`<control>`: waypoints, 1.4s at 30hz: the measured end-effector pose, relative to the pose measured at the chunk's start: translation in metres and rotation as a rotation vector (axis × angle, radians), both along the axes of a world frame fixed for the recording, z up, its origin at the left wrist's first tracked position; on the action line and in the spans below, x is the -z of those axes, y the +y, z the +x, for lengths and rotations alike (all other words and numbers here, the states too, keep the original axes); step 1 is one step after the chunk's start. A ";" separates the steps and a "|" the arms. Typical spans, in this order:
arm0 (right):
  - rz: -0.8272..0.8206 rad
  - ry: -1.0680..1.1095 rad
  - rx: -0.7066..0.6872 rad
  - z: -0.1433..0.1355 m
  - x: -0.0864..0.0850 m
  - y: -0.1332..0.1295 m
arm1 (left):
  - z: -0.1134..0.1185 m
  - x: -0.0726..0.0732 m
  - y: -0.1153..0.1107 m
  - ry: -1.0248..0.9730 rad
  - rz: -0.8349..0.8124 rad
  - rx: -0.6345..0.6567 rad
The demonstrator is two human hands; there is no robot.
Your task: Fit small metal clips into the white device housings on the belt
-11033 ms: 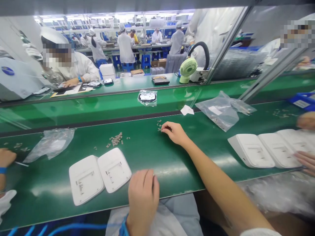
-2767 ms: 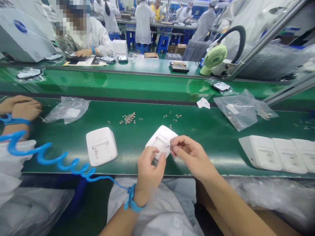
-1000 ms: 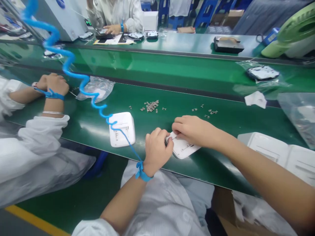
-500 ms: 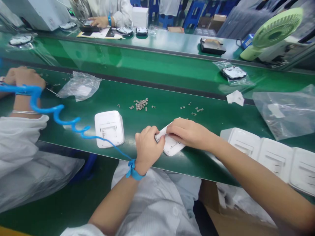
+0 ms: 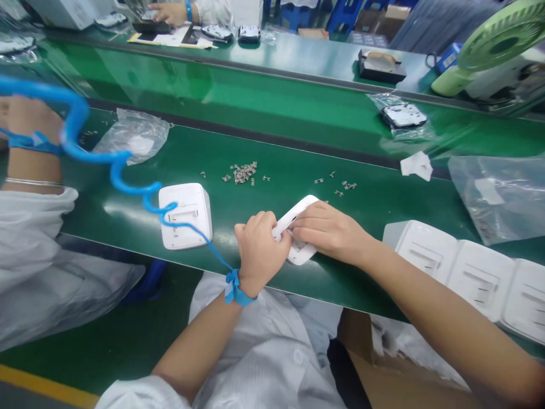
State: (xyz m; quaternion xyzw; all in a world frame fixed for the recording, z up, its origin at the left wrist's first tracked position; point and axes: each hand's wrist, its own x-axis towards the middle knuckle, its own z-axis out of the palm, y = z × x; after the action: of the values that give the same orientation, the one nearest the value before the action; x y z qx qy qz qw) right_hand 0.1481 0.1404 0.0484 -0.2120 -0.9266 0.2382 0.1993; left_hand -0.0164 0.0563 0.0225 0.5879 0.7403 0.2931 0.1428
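Observation:
My left hand [image 5: 263, 249] is wrapped round the near left side of a white plastic housing [image 5: 307, 202], which is tilted above the green bench. The fingers of my right hand [image 5: 330, 232] are pinched together at the recess in the housing's face. Whatever those fingertips hold is hidden. A second white housing [image 5: 185, 197] lies on the bench to the left, its slotted recess facing up. Beyond my hands is a heap of small metal contact clips [image 5: 244, 172]. A few loose clips [image 5: 338, 193] are scattered to the right of it.
Several white housings [image 5: 479, 278] stand in a row at the right. Plastic bags [image 5: 506, 196] [image 5: 138, 133] lie on both sides. A blue coiled wrist cord [image 5: 123, 176] runs leftward from my left wrist. A neighbour's hand [image 5: 32, 116] is at far left, and a green fan [image 5: 489, 48] stands across the bench.
The housing between my hands is tipped up more, showing its long side edge. My right fingers have shifted slightly down along it. The whole view has moved a little.

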 end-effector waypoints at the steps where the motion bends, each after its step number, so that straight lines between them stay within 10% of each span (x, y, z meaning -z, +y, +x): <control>1: 0.021 -0.030 -0.046 0.000 -0.001 0.000 | 0.000 0.000 0.000 0.002 0.005 0.004; 16: 0.301 -0.001 0.076 -0.009 0.009 0.002 | 0.003 0.008 -0.002 0.081 0.046 0.028; 26: 0.270 0.190 0.044 -0.003 -0.019 -0.031 | -0.018 -0.030 -0.022 -0.302 0.097 0.234; 34: 0.538 0.175 0.696 0.054 0.004 -0.039 | -0.026 -0.008 0.082 0.054 -0.047 0.108; 42: 0.796 0.056 1.241 0.110 0.051 -0.098 | -0.018 -0.004 0.074 0.065 0.023 0.175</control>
State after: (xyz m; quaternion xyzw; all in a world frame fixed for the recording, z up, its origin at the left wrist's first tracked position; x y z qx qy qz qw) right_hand 0.2577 0.0427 -0.0026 -0.6026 -0.6471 -0.2674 0.3830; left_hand -0.0346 0.1302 0.0265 0.6611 0.6869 0.2689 0.1372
